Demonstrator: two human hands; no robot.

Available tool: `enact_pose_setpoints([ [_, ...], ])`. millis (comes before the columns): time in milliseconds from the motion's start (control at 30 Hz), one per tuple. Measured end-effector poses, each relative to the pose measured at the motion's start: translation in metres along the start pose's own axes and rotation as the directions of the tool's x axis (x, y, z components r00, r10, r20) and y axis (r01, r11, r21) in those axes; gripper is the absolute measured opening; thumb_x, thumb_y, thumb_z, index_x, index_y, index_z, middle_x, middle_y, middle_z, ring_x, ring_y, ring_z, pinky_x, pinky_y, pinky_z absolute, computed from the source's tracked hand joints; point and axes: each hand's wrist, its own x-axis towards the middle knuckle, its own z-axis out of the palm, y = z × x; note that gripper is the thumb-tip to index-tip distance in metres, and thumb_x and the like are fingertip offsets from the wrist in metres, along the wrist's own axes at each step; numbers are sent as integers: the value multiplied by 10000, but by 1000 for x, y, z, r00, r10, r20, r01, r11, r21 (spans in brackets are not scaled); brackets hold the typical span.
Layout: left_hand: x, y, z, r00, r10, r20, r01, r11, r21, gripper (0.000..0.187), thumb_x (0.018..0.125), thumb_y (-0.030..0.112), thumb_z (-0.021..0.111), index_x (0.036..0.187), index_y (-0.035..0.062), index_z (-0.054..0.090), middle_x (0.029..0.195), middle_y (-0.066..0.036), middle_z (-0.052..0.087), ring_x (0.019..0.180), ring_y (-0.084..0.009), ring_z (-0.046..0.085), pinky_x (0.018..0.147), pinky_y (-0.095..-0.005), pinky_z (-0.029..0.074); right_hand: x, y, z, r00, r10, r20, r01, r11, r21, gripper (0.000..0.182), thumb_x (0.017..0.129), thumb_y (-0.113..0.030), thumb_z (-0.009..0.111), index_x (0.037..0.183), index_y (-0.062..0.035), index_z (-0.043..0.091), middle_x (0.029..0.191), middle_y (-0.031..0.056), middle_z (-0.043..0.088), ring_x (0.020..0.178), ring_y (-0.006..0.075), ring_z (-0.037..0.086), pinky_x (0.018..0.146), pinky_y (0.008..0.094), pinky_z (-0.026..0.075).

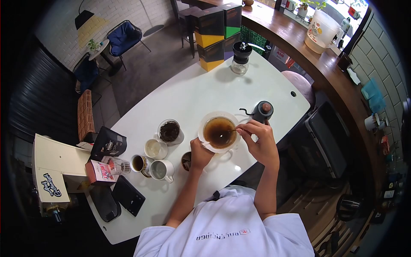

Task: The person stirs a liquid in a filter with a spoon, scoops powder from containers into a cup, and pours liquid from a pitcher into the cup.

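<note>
Brown coffee fills a white, wide-rimmed coffee dripper (207, 123) in the middle of the table. My left hand (201, 154) is closed on its near-left edge; the exact hold is partly hidden by the fingers. With thumb and fingers pinched, my right hand (260, 140) holds a thin spoon (235, 129) whose lower end is in the coffee, so its shape there is hidden. A dark gooseneck kettle (262, 112) stands just beyond my right hand. Left of my left hand is a small cup with dark contents (186, 161), partly covered by that hand.
On the left stand a glass of dark grounds (170, 131), a cream cup (155, 148), a white mug (161, 170) and a small coffee cup (138, 163). A hand grinder (241, 58) and stacked boxes (209, 40) are at the far end. A phone (128, 195) lies near left.
</note>
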Motion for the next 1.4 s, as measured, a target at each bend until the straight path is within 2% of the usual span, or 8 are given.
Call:
enact_pose_setpoints([
  [333, 0, -4, 1, 998, -46, 36, 48, 997, -55, 439, 684, 117, 895, 1028, -37, 669, 964, -138, 732, 892, -207, 715, 800, -352, 535, 1, 0, -1, 996, -31, -85, 33, 999, 22, 94, 877, -12, 699, 955, 17, 743, 741, 90, 652, 651, 165, 617, 627, 294, 479],
  [433, 0, 0, 1, 999, 31, -10, -31, 999, -11, 430, 688, 106, 889, 1029, -42, 672, 961, -141, 737, 893, -200, 719, 783, -346, 543, 2, -1, -2, 993, -40, -107, 42, 999, 16, 93, 882, -15, 699, 957, 19, 743, 744, 91, 655, 650, 162, 617, 626, 290, 480],
  [500, 1, 2, 0, 1000, -10, 19, 11, 999, -34, 418, 692, 101, 884, 1023, -41, 672, 959, -142, 737, 890, -201, 719, 779, -344, 545, 2, -1, -1, 993, -40, -108, 42, 999, 19, 94, 882, -14, 698, 958, 19, 743, 745, 92, 656, 650, 164, 617, 626, 290, 479],
  [667, 0, 5, 1, 1000, 8, 2, -8, 999, -32, 414, 693, 96, 881, 1024, -40, 673, 956, -138, 736, 884, -205, 718, 780, -345, 543, 2, 2, 1, 994, -35, -103, 38, 999, 28, 99, 881, -13, 696, 962, 18, 743, 735, 91, 647, 639, 162, 610, 620, 288, 474],
  [800, 1, 6, 0, 1000, -20, 10, 20, 997, -70, 409, 691, 95, 880, 1022, -36, 678, 958, -135, 736, 882, -208, 721, 782, -345, 541, 1, 2, 1, 999, -15, -42, 14, 1000, -10, 98, 879, -18, 695, 956, 19, 742, 708, 87, 631, 613, 152, 591, 606, 288, 462],
  [1033, 1, 7, 0, 1000, -13, 15, 14, 999, -32, 385, 693, 100, 875, 1005, -30, 689, 952, -138, 742, 882, -212, 726, 784, -342, 539, 0, 2, 2, 1000, 17, -6, -17, 1000, 0, 96, 882, -30, 695, 952, 16, 742, 694, 86, 628, 593, 143, 576, 590, 291, 453],
  [1333, 2, 3, 0, 1000, 14, 12, -14, 1000, 0, 355, 697, 79, 860, 991, -35, 699, 925, -135, 747, 858, -204, 728, 766, -341, 545, 0, 1, 1, 997, -19, -74, 18, 1000, -4, 100, 902, -24, 679, 964, 20, 743, 692, 87, 615, 596, 143, 580, 582, 292, 453],
  [1400, 2, 1, 2, 1000, -18, -3, 18, 998, -66, 359, 692, 70, 859, 993, -39, 697, 925, -135, 746, 857, -202, 727, 772, -342, 548, 1, 1, 0, 995, -14, -97, 14, 1000, 2, 101, 906, -23, 675, 966, 21, 743, 695, 90, 612, 598, 144, 580, 581, 292, 454],
])
